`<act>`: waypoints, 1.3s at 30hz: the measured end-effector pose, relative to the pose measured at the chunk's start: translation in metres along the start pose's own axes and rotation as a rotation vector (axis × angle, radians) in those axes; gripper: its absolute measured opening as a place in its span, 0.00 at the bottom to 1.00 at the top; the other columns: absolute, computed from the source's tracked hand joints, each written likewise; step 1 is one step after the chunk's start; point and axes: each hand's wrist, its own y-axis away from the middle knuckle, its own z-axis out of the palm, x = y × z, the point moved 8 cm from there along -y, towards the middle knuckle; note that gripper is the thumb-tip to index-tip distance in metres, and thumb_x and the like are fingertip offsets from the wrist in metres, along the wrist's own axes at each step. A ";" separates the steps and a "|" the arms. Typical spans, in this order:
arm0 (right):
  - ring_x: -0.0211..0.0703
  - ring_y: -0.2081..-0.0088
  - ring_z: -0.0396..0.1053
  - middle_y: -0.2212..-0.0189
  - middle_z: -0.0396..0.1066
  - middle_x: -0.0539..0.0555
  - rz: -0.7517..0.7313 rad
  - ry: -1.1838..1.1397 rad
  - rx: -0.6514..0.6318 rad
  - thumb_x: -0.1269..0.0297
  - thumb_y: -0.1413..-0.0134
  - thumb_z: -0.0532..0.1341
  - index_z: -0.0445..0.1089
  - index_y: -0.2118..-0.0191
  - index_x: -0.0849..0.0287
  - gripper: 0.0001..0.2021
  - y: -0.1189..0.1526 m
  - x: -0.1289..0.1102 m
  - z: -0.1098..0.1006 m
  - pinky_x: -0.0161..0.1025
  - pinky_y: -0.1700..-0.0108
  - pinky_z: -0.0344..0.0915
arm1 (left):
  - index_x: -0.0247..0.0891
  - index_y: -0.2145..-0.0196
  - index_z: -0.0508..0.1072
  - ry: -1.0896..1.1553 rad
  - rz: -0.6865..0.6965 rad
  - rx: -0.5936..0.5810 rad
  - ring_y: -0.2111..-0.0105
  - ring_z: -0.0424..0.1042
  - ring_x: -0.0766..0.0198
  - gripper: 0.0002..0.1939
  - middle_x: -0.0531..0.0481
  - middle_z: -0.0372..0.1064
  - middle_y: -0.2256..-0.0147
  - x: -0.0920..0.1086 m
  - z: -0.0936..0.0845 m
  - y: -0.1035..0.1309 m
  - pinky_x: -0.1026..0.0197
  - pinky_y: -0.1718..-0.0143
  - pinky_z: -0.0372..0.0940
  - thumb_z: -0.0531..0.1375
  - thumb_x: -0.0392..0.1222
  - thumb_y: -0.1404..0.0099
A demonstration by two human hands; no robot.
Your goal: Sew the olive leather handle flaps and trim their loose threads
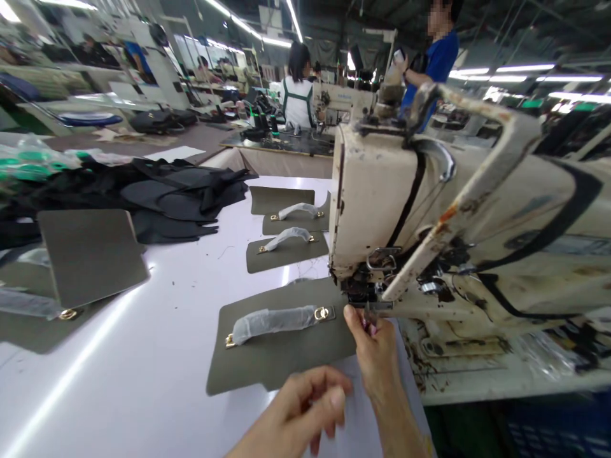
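Note:
A dark olive panel (281,364) lies on the white table beside the sewing machine's needle area. It bears a handle (274,322) wrapped in clear film, with gold metal fittings at both ends. My right hand (377,356) is at the panel's right edge, just below the machine head, closed around a small metal tool with pink parts (369,321), partly hidden by the fingers. Nearer to me, my left hand (308,407) hovers by the panel's lower edge, fingers loosely bent and apart, with nothing visible in it.
The beige sewing machine (375,191) fills the right side. Behind the panel lie similar panels with wrapped handles (289,238). At left are a pile of black pieces (167,197) and an olive panel (93,254) over others. Two people (298,95) (436,60) are beyond.

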 end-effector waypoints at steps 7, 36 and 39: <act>0.36 0.77 0.52 0.83 0.54 0.46 -0.078 0.212 0.099 0.44 0.42 0.59 0.62 0.81 0.59 0.25 0.004 -0.006 -0.014 0.34 0.73 0.50 | 0.38 0.63 0.77 -0.348 0.484 0.181 0.70 0.69 0.63 0.15 0.47 0.73 0.70 0.120 -0.070 -0.013 0.62 0.67 0.65 0.55 0.49 0.30; 0.27 0.83 0.52 0.79 0.57 0.45 0.721 -1.444 -0.234 0.59 0.26 0.46 0.69 0.57 0.67 0.20 0.013 -0.037 0.112 0.26 0.82 0.49 | 0.45 0.51 0.75 -1.224 0.676 0.792 0.60 0.71 0.61 0.13 0.51 0.74 0.63 0.106 -0.144 -0.020 0.61 0.64 0.63 0.54 0.39 0.29; 0.28 0.83 0.51 0.79 0.56 0.44 0.703 -1.453 -0.229 0.61 0.26 0.46 0.69 0.60 0.65 0.18 0.007 -0.037 0.112 0.26 0.82 0.49 | 0.45 0.50 0.75 -1.253 0.670 0.785 0.60 0.71 0.61 0.14 0.52 0.74 0.62 0.102 -0.144 -0.019 0.60 0.65 0.63 0.54 0.39 0.29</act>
